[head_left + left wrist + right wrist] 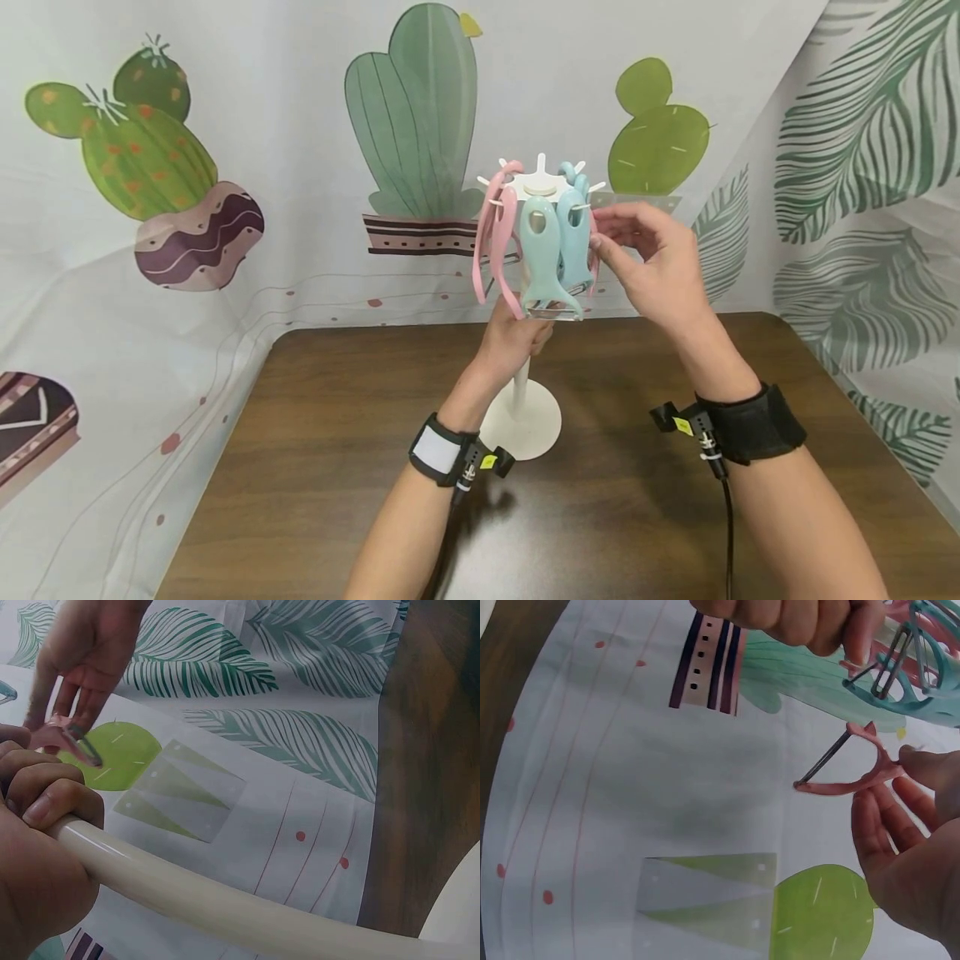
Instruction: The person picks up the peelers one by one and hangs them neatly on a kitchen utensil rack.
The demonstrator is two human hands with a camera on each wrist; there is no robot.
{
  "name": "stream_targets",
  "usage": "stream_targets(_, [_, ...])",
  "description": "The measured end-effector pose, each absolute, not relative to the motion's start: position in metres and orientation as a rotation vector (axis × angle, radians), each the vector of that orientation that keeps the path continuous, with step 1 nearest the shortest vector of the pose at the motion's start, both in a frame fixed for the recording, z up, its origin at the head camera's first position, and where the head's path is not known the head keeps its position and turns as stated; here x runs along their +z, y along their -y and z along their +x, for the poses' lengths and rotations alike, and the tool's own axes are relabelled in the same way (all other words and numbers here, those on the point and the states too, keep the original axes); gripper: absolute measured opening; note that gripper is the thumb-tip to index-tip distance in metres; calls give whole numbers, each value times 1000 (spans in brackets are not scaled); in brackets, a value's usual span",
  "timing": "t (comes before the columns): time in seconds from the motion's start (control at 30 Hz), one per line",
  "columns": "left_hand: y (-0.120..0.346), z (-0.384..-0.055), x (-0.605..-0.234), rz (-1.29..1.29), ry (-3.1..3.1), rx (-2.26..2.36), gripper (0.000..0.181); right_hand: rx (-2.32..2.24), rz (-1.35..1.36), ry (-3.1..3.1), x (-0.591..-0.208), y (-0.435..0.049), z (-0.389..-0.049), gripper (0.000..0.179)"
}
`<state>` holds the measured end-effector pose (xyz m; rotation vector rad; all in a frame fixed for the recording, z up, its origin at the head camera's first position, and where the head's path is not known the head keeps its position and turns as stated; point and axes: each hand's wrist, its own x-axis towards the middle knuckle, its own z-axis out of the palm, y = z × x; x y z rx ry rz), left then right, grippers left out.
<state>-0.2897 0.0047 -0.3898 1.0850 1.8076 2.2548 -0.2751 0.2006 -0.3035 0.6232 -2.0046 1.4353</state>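
A white stand [534,421] with a round base and a pronged top stands on the table. My left hand [512,337] grips its pole [165,874] just below the top. Pale blue fish-shaped peelers [542,250] hang at the front and right of the prongs, and pink peelers [504,250] hang at the left. At the right side of the top, my right hand [660,262] pinches a pink peeler [885,771] between thumb and fingers. Its blade faces the left hand in the right wrist view. Whether this peeler still touches a prong is hidden.
The brown wooden table [322,467] lies under both arms. Behind it hangs a white cloth [300,167] printed with cacti and leaves. Each wrist wears a black band with a camera, and a cable [729,533] runs down from the right one.
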Motion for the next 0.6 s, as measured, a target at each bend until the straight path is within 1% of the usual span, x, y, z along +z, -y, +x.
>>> stream_targets(0.27, [-5, -289, -389, 1049, -1796, 2269, 24, 1641, 680, 1854, -289, -195, -286, 29])
stream_targets(0.5, [-5, -288, -389, 1044, -1815, 2273, 18, 1772, 735, 1760, -281, -190, -295, 32])
stream_targets(0.6, [-5, -288, -389, 1050, -1803, 2280, 21, 1796, 763, 1736, -279, -188, -300, 33])
